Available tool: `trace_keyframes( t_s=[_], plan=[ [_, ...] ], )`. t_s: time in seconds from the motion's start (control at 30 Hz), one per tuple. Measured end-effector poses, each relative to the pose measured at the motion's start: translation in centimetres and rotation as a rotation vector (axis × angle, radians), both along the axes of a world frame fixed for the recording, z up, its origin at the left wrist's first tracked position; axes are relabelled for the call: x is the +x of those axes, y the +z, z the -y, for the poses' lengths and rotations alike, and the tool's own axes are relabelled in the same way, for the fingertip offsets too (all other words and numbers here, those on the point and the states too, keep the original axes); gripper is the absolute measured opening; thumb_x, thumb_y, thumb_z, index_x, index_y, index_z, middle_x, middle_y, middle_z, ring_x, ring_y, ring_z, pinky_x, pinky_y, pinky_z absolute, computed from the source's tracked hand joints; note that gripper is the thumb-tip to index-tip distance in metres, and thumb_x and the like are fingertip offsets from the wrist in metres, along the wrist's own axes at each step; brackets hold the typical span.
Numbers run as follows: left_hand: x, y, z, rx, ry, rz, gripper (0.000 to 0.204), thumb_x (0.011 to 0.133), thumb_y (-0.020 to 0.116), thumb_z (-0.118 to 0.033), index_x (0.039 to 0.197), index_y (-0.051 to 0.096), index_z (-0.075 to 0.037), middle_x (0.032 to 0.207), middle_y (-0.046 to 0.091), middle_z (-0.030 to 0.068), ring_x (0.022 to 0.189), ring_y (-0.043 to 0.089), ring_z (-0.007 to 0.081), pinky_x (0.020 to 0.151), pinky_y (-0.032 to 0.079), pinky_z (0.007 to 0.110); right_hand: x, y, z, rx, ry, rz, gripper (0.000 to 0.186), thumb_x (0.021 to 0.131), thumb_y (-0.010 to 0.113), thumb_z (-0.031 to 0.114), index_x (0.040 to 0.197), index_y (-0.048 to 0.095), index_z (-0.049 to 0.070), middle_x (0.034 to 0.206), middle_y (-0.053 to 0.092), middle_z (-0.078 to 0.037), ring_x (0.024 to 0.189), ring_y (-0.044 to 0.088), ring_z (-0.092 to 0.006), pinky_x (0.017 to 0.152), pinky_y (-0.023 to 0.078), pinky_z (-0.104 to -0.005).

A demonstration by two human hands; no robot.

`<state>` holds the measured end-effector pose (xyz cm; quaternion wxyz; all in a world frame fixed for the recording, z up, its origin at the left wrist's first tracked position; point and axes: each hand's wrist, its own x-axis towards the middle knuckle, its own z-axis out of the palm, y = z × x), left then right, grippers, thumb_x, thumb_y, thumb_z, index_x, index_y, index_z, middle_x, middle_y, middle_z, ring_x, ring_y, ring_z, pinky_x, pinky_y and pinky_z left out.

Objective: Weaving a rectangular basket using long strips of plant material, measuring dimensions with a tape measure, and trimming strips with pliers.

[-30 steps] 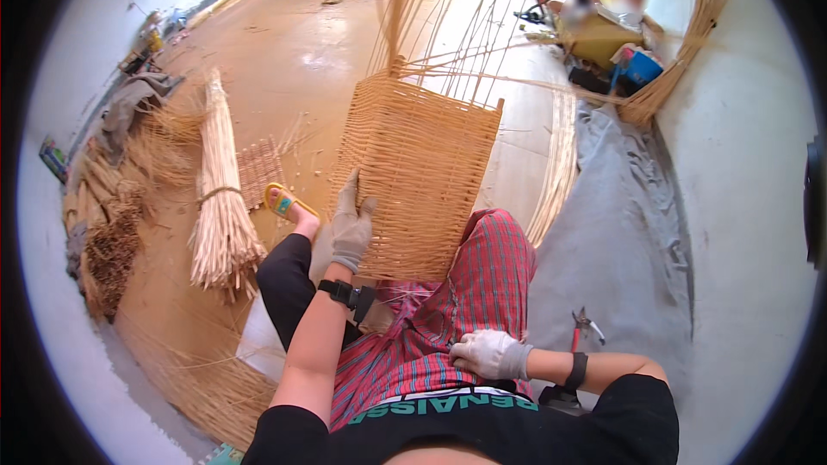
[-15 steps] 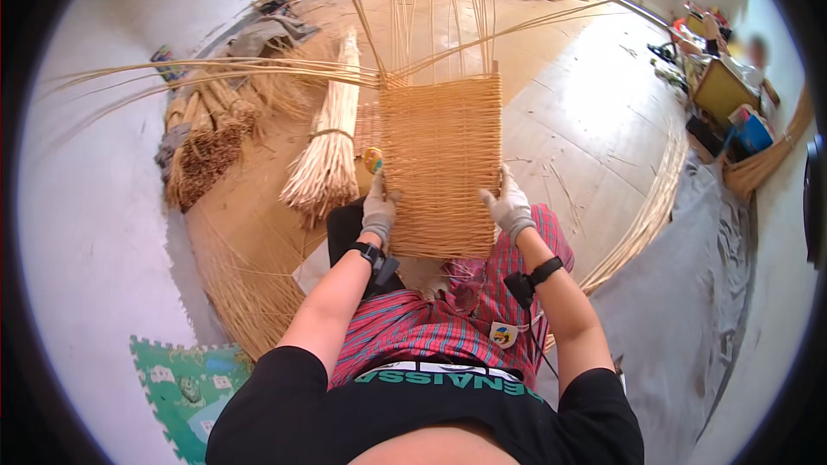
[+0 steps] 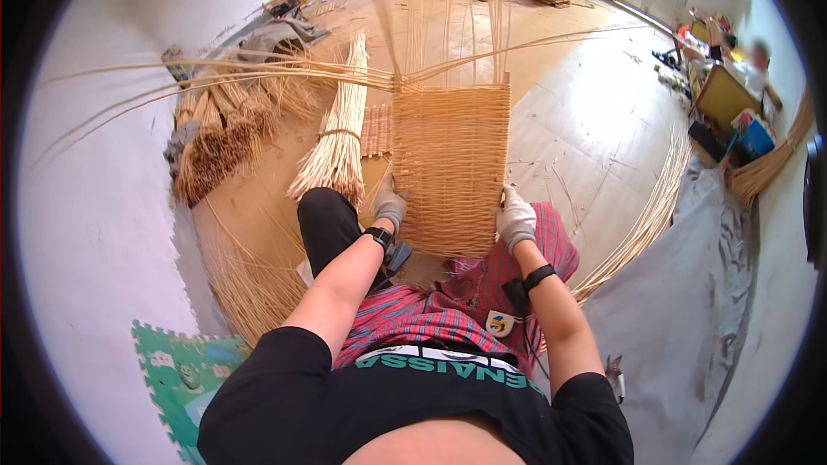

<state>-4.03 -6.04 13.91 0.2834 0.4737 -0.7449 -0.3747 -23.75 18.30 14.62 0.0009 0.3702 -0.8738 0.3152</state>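
Observation:
A woven rattan basket (image 3: 450, 164) is held upright over my lap, one flat side facing me, with long loose strands rising from its top and fanning out to both sides. My gloved left hand (image 3: 388, 207) grips its lower left edge. My gloved right hand (image 3: 512, 217) grips its lower right edge. The far side of the basket is hidden. Red checked cloth (image 3: 431, 310) covers much of my lap.
Bundles of cane (image 3: 332, 155) and reeds (image 3: 215, 146) lie at the left. A grey cloth (image 3: 655, 293) lines the right wall, with pruning shears (image 3: 616, 375) on it. A person (image 3: 749, 73) is at the far right among clutter. A green foam mat (image 3: 181, 379) lies at lower left.
My right hand has come up from my lap onto the basket's right edge. The basket has turned to face me squarely, then shifted slightly right. The view has also swung round.

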Motion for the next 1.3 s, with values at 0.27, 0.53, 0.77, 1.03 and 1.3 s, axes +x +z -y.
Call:
trace_keyframes(
  t_s=[0.27,0.53,0.77,1.03,1.3],
  plan=[
    [-0.4,0.5,-1.7,-0.044,0.144,0.159,0.051,0.085,0.075,-0.033,0.124,0.062,-0.002,0.123,0.067,0.0260,0.114,0.064,0.0436,0.097,0.051,0.046,0.1,2.2,0.9,0.121,-0.053,0.110,0.054,0.087,0.072,0.042,0.127,0.058,0.009,0.102,0.074,-0.019,0.096,0.071,-0.0394,0.084,0.054,-0.0489],
    [4.5,5.5,-5.6,0.115,-0.057,0.096,0.056,0.086,0.077,-0.029,0.131,0.057,-0.003,0.114,0.070,0.0246,0.109,0.066,0.0411,0.096,0.052,0.045,2.2,5.0,-1.3,0.342,-0.019,0.052,0.056,0.085,0.075,0.038,0.125,0.056,0.003,0.099,0.072,-0.022,0.094,0.070,-0.0401,0.082,0.054,-0.0486],
    [-0.2,13.4,3.2,-0.126,-0.041,-0.615,0.036,0.094,0.071,-0.010,0.127,0.059,-0.005,0.098,0.073,0.0127,0.087,0.071,0.0225,0.076,0.054,0.032,7.2,15.5,2.4,0.005,0.310,-0.082,0.037,0.086,0.075,0.019,0.121,0.065,0.010,0.109,0.070,-0.015,0.103,0.067,-0.0343,0.088,0.054,-0.0436],
    [-3.4,15.1,7.4,-0.536,-0.011,-0.633,0.014,0.096,0.069,-0.014,0.107,0.072,-0.006,0.097,0.076,0.0110,0.080,0.072,0.0211,0.070,0.055,0.033,12.7,24.6,11.8,-0.214,0.596,-0.163,0.033,0.088,0.072,0.015,0.120,0.067,0.013,0.108,0.070,-0.010,0.100,0.067,-0.0328,0.086,0.053,-0.0451],
    [-3.8,7.8,6.2,-0.398,-0.100,-0.408,0.034,0.094,0.072,-0.025,0.121,0.062,-0.007,0.109,0.072,0.0127,0.093,0.068,0.0219,0.082,0.053,0.034,16.1,27.2,20.1,-0.428,0.649,-0.505,0.020,0.091,0.068,0.020,0.110,0.063,0.015,0.093,0.070,-0.006,0.091,0.069,-0.0244,0.077,0.055,-0.0401]
  ],
)
